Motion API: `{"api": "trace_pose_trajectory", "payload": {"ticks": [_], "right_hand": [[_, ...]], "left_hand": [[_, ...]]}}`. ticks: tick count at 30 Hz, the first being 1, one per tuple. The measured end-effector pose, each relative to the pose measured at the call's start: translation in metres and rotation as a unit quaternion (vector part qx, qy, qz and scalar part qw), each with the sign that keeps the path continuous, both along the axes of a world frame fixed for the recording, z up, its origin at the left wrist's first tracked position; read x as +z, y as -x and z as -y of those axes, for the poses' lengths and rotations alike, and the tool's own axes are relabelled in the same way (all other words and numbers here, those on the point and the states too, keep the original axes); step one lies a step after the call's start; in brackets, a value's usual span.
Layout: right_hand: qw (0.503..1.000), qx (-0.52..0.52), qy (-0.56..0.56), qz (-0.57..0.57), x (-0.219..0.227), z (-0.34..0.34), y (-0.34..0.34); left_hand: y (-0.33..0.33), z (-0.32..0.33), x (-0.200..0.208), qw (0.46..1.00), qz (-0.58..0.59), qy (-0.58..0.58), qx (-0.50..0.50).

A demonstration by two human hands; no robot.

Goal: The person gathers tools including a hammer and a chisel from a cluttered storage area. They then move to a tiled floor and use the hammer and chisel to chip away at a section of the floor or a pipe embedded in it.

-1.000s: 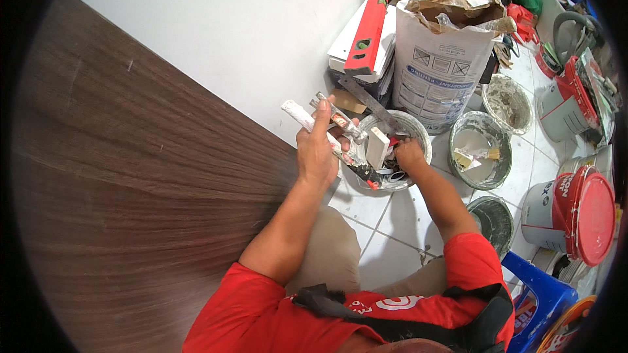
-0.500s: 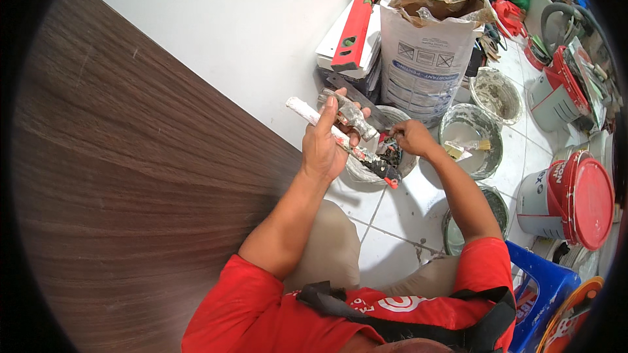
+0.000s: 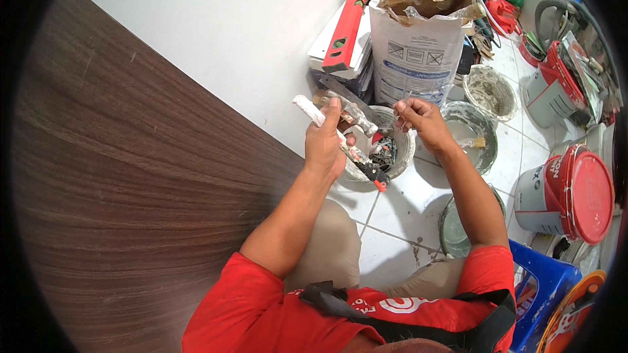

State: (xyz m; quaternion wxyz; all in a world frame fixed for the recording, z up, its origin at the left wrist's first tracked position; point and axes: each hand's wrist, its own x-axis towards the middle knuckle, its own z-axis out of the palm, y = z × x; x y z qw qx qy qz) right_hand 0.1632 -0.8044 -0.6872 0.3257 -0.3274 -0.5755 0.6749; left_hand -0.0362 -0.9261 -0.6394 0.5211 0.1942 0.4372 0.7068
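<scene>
Gripping two tools at once, the left hand (image 3: pixel 324 148) is wrapped firmly round a white-ended stick (image 3: pixel 309 108) with a dark, red-tipped far end, and what looks like a hammer (image 3: pixel 357 117) lying alongside it. Bundling both in one fist probably serves to leave the other hand free. The right hand (image 3: pixel 425 124) is raised over the far right rim of a bucket (image 3: pixel 409 160), thumb and fingers pinched together on a thin piece (image 3: pixel 402 118), too small to identify; a fingertip hold seems apt for something so slight. Both tools hang above the bucket, where small metal bits (image 3: pixel 386 152) lie loose, perhaps gathered there so they stay within easy reach.

A metal strip (image 3: pixel 345 93) slants down toward the bucket's far side, apparently propped there. Behind stands an open sack (image 3: pixel 415 52), its top crumpled back, beside a red level (image 3: pixel 345 29) leaning on stacked boxes (image 3: pixel 318 59).
</scene>
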Motion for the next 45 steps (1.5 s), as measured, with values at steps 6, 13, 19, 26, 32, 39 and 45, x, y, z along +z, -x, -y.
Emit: {"api": "trace_pose_trajectory", "payload": {"ticks": [6,13,19,26,32,39,45], "right_hand": [[0.995,0.03,0.083,-0.05,0.01,0.016,0.005],[0.958,0.098,0.237,-0.131,0.006,0.034,0.024],[0.972,0.095,0.189,-0.097,0.022,0.041,0.031],[0.986,0.002,0.108,-0.13,0.036,0.04,0.023],[0.996,-0.017,0.022,-0.083,0.041,0.044,0.016],[0.995,-0.04,0.005,-0.09,0.035,0.046,0.02],[0.998,-0.006,-0.017,-0.062,0.03,0.04,0.019]], "left_hand": [[-0.006,-0.003,0.003,0.998,-0.019,0.056,0.027],[-0.007,-0.004,-0.001,0.999,-0.046,0.024,0.004],[-0.006,0.0,0.006,0.998,-0.047,-0.031,-0.042],[-0.001,0.0,0.002,0.994,-0.074,-0.042,-0.074],[-0.008,0.003,0.011,0.995,-0.043,-0.045,-0.078],[-0.019,0.003,0.013,0.987,-0.082,-0.022,-0.138],[-0.018,-0.003,0.003,0.992,-0.051,0.008,-0.119]]}}
